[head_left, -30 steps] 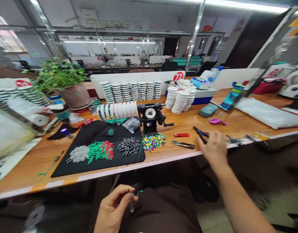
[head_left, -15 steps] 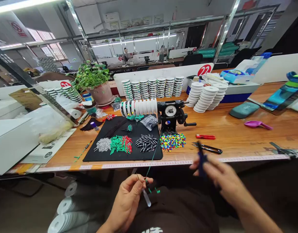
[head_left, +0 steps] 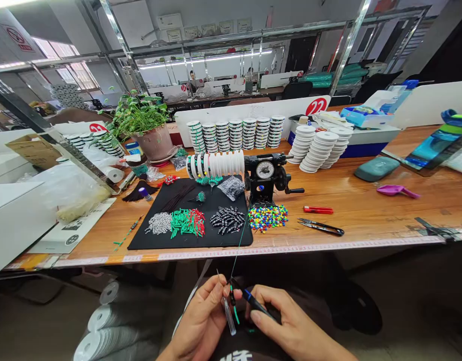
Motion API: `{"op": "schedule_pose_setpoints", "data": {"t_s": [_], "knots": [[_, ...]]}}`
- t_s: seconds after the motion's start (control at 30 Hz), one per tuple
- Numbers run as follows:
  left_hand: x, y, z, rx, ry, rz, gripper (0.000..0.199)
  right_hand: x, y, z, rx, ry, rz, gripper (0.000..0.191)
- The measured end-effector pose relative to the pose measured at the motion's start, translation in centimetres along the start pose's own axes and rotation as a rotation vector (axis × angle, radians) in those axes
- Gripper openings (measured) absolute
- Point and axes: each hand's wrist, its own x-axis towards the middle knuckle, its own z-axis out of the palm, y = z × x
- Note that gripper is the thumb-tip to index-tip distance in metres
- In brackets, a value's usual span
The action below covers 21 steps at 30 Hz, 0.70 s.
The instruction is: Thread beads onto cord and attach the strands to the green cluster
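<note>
In front of my lap, my left hand [head_left: 206,313] pinches a thin needle tool with a clear plastic handle [head_left: 229,318]. At its fingertips hangs a green line [head_left: 238,250] with a black piece and a green tube [head_left: 236,315] on it. My right hand [head_left: 283,318] is closed around dark blue-and-black pliers [head_left: 255,302]. Their dark tips touch or come very close to the line beside my left fingers; which of the two I cannot tell. Upward, the line runs over the table edge toward the winding machine [head_left: 264,175], which carries white spools [head_left: 225,164].
On a black mat [head_left: 193,241] lie piles of green and red tubes [head_left: 188,223], grey bits [head_left: 159,223] and black pieces [head_left: 227,220]. Colourful beads [head_left: 268,218], thread snips [head_left: 321,227] and a red cutter [head_left: 318,210] sit to the right. Stacked spools [head_left: 319,153] stand behind.
My right hand has come in from the right, bringing the pliers down to the line at my left fingertips. My left hand stays nearly in place, still pinching the needle tool.
</note>
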Motion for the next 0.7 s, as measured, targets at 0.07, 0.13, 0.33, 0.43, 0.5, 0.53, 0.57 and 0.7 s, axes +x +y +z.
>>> {"op": "schedule_pose_setpoints", "data": {"t_s": [0.07, 0.13, 0.33, 0.43, 0.5, 0.53, 0.57, 0.7], "knots": [[0.04, -0.06, 0.05, 0.021, -0.003, 0.002, 0.024, -0.1, -0.07, 0.08, 0.032, 0.005, 0.009, 0.037], [0.06, -0.16, 0.04, 0.049, 0.001, 0.012, 0.024, -0.19, -0.07, 0.13, 0.064, 0.008, 0.018, 0.041], [0.16, -0.53, -0.29, 0.132, 0.039, 0.057, 0.026, -0.48, 0.25, 0.27, 0.118, -0.04, 0.068, 0.042], [0.14, -0.61, -0.42, 0.14, 0.054, 0.058, 0.027, -0.53, 0.2, 0.34, 0.14, -0.05, 0.085, 0.041], [0.11, -0.6, -0.46, 0.144, 0.06, 0.053, 0.028, -0.48, 0.02, 0.3, 0.147, -0.043, 0.097, 0.043], [0.1, -0.58, -0.46, 0.146, 0.062, 0.051, 0.028, -0.44, -0.09, 0.26, 0.15, -0.044, 0.101, 0.044], [0.08, -0.55, -0.46, 0.15, 0.062, 0.049, 0.029, -0.39, -0.17, 0.23, 0.157, -0.048, 0.107, 0.045], [0.08, -0.53, -0.44, 0.156, 0.057, 0.048, 0.029, -0.22, 0.17, 0.73, 0.242, -0.042, 0.123, 0.05]]}}
